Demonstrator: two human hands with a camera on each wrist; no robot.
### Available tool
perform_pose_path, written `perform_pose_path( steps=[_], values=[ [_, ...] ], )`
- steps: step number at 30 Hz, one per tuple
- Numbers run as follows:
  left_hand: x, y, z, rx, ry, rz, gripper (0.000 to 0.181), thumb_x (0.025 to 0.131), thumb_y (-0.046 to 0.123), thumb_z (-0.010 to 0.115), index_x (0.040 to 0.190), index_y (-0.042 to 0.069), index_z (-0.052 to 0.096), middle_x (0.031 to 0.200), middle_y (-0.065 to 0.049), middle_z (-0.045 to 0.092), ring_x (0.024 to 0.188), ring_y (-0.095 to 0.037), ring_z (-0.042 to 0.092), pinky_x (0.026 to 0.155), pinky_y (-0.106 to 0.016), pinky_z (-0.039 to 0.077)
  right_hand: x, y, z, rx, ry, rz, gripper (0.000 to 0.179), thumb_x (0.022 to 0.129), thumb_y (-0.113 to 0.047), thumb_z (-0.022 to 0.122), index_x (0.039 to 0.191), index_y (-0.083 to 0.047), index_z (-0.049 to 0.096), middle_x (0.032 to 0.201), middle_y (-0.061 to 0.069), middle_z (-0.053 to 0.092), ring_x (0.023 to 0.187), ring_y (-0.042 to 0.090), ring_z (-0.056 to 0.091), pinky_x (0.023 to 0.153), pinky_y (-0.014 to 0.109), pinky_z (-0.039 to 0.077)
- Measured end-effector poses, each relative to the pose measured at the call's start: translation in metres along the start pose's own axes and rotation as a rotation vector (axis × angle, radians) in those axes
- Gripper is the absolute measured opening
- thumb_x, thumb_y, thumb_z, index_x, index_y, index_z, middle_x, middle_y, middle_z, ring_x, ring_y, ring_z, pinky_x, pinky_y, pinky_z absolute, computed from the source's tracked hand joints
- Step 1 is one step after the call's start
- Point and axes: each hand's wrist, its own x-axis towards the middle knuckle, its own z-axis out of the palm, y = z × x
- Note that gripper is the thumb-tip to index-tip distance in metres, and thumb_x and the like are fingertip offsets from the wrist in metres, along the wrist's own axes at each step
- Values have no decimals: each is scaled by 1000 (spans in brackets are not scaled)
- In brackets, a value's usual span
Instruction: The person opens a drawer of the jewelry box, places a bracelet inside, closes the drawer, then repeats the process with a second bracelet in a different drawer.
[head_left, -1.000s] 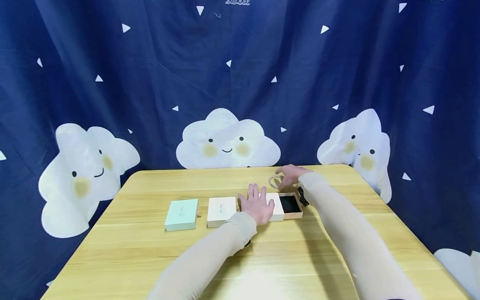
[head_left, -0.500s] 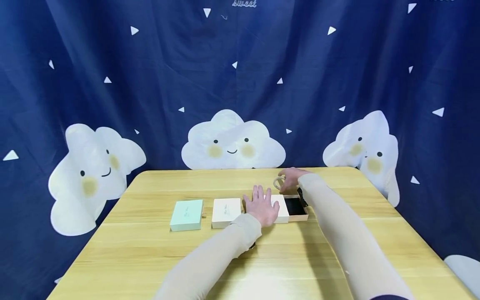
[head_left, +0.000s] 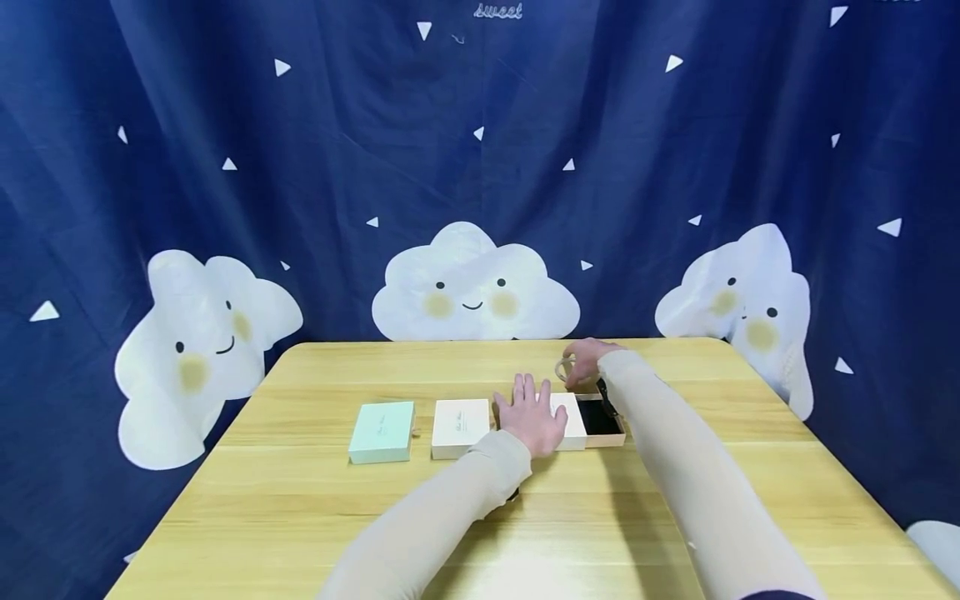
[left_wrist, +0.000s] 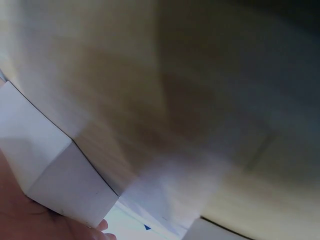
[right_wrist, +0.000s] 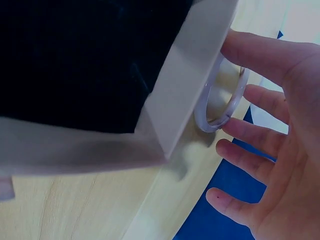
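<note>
My left hand [head_left: 531, 423] lies spread over the top of a white box sleeve [head_left: 574, 423], fingers straight and pointing to the far side. From the sleeve's right end a drawer [head_left: 609, 441] is pulled out, with a black pad [right_wrist: 75, 60] inside. Just behind the drawer, my right hand [head_left: 590, 357] reaches over a pale, glossy bangle [right_wrist: 201, 111]. In the right wrist view its thumb and first fingers pinch the bangle, which stands on edge close to the drawer wall. The left wrist view is blurred, showing the sleeve's corner [left_wrist: 65, 165] under the hand.
Left of the hands, a closed white box [head_left: 459, 427] and a mint green box [head_left: 381, 430] with a small pull tab stand in the same row. They rest on a wooden table [head_left: 337, 533], before a navy curtain [head_left: 337, 100] with smiling clouds.
The head view has shifted slightly, so everything slides right in it. My right hand has edged left over the bangle. My left hand keeps its place on the sleeve.
</note>
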Motion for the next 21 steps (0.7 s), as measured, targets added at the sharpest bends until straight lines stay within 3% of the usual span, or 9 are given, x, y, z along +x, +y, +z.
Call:
perform_pose_path(
  steps=[8, 21],
  values=[
    [0, 0, 0, 10, 3, -4, 65, 105, 54, 20, 161, 21, 29, 167, -13, 22, 156, -29, 16, 116, -67, 24, 5, 3, 2, -10, 16, 8, 81, 65, -36, 89, 137, -12, 61, 127, 12, 65, 110, 29, 59, 88, 49, 51],
    [-3, 1, -1, 27, 2, -6, 65, 105, 54, 20, 161, 22, 29, 167, -13, 23, 156, -29, 17, 116, -66, 26, -15, -12, -5, -35, 15, 1, 77, 69, -36, 86, 137, -10, 61, 124, 10, 66, 109, 27, 58, 90, 48, 49]
  ],
)
